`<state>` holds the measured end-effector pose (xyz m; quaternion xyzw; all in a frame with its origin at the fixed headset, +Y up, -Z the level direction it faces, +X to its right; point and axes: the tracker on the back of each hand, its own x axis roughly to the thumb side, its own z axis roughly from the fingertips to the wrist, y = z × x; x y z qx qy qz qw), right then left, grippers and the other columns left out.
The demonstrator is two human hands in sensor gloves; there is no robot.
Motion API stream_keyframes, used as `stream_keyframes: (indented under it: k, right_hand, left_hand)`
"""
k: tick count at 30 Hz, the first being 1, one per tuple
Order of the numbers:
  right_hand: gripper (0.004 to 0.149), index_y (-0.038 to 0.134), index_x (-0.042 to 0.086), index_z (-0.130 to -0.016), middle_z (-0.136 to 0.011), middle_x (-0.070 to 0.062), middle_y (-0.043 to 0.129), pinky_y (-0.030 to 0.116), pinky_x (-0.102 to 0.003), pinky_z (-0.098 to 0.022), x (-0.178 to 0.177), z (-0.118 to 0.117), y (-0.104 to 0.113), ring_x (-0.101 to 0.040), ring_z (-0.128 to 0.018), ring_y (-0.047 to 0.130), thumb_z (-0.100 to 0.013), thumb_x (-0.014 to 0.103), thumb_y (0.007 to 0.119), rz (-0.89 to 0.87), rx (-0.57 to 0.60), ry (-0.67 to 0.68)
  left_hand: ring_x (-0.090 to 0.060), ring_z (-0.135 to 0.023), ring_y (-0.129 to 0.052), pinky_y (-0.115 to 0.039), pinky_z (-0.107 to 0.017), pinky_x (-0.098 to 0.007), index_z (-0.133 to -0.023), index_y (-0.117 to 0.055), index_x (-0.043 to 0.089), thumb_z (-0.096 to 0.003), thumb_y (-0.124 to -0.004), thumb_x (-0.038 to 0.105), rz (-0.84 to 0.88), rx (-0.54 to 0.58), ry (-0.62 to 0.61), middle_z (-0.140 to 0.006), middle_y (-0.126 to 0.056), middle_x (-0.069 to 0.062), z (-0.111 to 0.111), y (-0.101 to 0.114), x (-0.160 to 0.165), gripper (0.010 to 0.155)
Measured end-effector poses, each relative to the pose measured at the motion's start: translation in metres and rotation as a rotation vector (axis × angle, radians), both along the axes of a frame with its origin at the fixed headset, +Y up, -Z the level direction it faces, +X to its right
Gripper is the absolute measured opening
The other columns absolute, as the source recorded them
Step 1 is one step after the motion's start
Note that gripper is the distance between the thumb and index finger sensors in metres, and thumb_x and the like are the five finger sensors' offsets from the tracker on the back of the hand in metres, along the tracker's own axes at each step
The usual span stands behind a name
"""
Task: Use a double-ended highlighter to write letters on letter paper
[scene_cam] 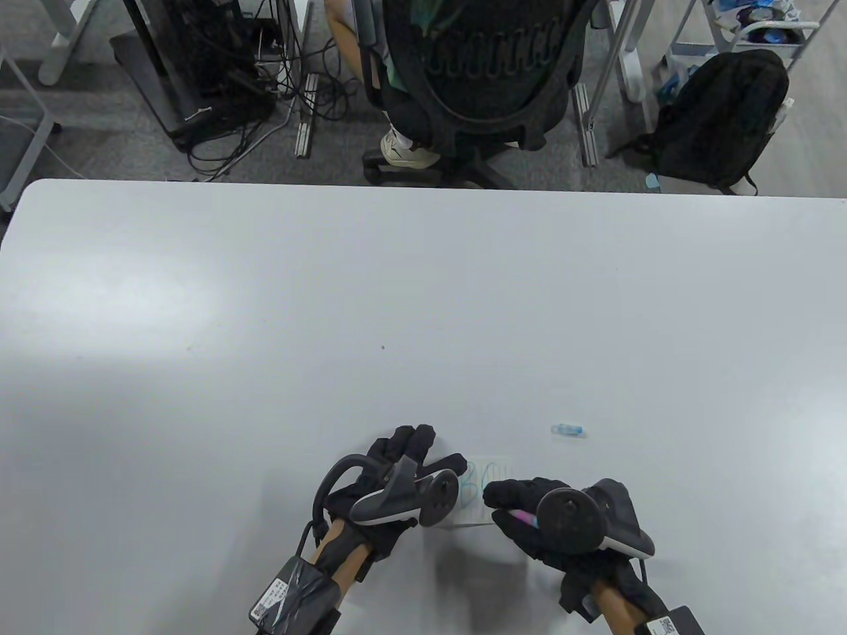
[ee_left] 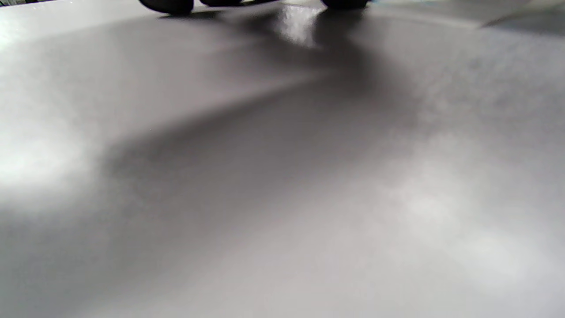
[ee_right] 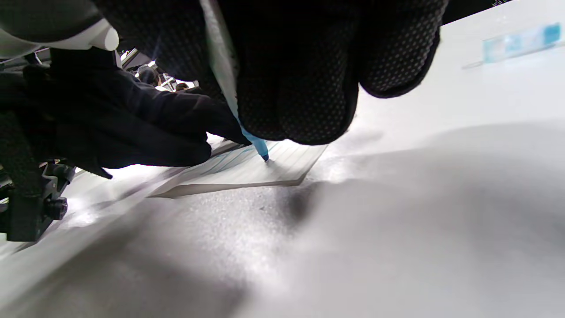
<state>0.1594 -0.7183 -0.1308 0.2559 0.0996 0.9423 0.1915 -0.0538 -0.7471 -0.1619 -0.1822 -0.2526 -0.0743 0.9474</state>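
Note:
A small sheet of lined letter paper lies near the table's front edge, with blue letters on it. My right hand grips the double-ended highlighter, whose pink end shows behind the fingers. In the right wrist view the highlighter's blue tip touches the paper. My left hand lies on the paper's left side, its fingers stretched flat on it. In the left wrist view only dark fingertips show at the top edge.
The highlighter's clear blue cap lies on the white table behind and to the right of the paper. Beyond the table's far edge are an office chair with a seated person, cables and a black backpack.

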Motion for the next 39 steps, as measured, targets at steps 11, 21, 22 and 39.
stream_keyframes:
  k: [11, 21, 22, 39]
  right_hand:
    - [0.046, 0.079, 0.018, -0.092, -0.076, -0.016, 0.097, 0.076, -0.058, -0.060, 0.008, -0.001, 0.006, -0.032, -0.062, 0.099, -0.053, 0.041, 0.070, -0.011, 0.090, -0.057]
    - [0.049, 0.068, 0.018, -0.101, -0.085, -0.026, 0.090, 0.073, -0.062, -0.060, 0.000, -0.002, 0.008, -0.039, -0.067, 0.096, -0.056, 0.035, 0.067, -0.026, 0.134, -0.133]
    - [0.050, 0.067, 0.016, -0.102, -0.084, -0.026, 0.090, 0.073, -0.062, -0.060, -0.001, -0.001, 0.008, -0.038, -0.067, 0.096, -0.056, 0.034, 0.067, -0.016, 0.138, -0.134]
    - [0.052, 0.065, 0.009, -0.102, -0.074, -0.021, 0.093, 0.077, -0.059, -0.057, -0.015, 0.007, 0.017, -0.032, -0.057, 0.098, -0.055, 0.030, 0.066, 0.077, 0.287, -0.083]
  left_hand:
    - [-0.039, -0.116, -0.035, -0.048, -0.085, -0.059, -0.111, -0.031, 0.050, -0.0649, -0.054, 0.034, 0.000, 0.000, 0.002, -0.126, -0.024, -0.013, 0.000, 0.000, 0.000, 0.054]
    - [-0.038, -0.116, -0.037, -0.049, -0.085, -0.058, -0.111, -0.034, 0.050, -0.0651, -0.055, 0.033, 0.025, -0.001, 0.010, -0.126, -0.026, -0.013, -0.002, -0.001, -0.001, 0.054]
    - [-0.038, -0.116, -0.037, -0.049, -0.084, -0.059, -0.111, -0.034, 0.050, -0.0651, -0.055, 0.033, 0.027, -0.003, 0.011, -0.125, -0.026, -0.013, -0.002, -0.001, -0.001, 0.054]
    - [-0.037, -0.116, -0.040, -0.051, -0.084, -0.059, -0.112, -0.033, 0.048, -0.0643, -0.058, 0.037, 0.082, 0.025, 0.049, -0.126, -0.029, -0.012, 0.003, 0.019, -0.012, 0.055]
